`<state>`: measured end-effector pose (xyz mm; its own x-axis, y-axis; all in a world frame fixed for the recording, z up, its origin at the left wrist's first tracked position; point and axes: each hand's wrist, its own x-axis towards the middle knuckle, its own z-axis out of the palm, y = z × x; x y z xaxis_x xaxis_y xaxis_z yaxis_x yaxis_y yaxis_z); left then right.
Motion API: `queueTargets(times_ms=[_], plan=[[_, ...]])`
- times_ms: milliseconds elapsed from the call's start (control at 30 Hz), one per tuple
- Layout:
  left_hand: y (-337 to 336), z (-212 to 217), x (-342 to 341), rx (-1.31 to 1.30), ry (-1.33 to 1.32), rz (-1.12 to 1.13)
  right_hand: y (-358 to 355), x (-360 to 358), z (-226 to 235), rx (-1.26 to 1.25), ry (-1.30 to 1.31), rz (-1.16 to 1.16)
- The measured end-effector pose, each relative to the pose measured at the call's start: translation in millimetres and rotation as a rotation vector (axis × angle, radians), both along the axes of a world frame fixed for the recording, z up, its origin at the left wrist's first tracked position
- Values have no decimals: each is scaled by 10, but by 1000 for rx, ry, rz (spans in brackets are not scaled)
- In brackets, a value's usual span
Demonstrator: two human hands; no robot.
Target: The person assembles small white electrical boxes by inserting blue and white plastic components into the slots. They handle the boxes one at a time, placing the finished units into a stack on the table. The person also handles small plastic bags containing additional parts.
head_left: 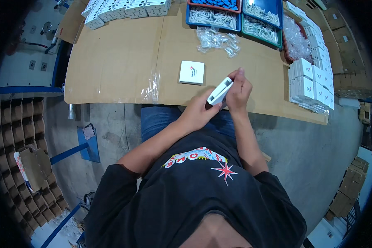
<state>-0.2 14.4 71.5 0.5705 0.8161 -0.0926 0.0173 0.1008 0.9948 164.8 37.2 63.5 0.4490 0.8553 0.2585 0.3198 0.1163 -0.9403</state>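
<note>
Both of my hands hold one small white box [219,91] over the near edge of the cardboard-covered table [120,62]. My left hand [200,111] supports the box from below and behind. My right hand [239,89] grips its far end, with the fingers pinched at the top. A second white box [191,72] with a red mark lies flat on the cardboard just left of and beyond my hands.
Stacks of white boxes stand at the right [312,84] and far left [124,9]. Blue trays [214,17] of small white parts sit at the back, with clear plastic bags [217,40] in front. Brown cartons [37,136] line the floor at left.
</note>
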Motion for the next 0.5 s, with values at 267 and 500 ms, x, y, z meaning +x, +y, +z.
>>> queueTargets(times_ms=[267,500], plan=[[-5,-33,50,106,-42,61,-47,-34,-25,-1,141,-79],[-7,15,41,57,-43,158,-36,-63,49,-99,240,-17]])
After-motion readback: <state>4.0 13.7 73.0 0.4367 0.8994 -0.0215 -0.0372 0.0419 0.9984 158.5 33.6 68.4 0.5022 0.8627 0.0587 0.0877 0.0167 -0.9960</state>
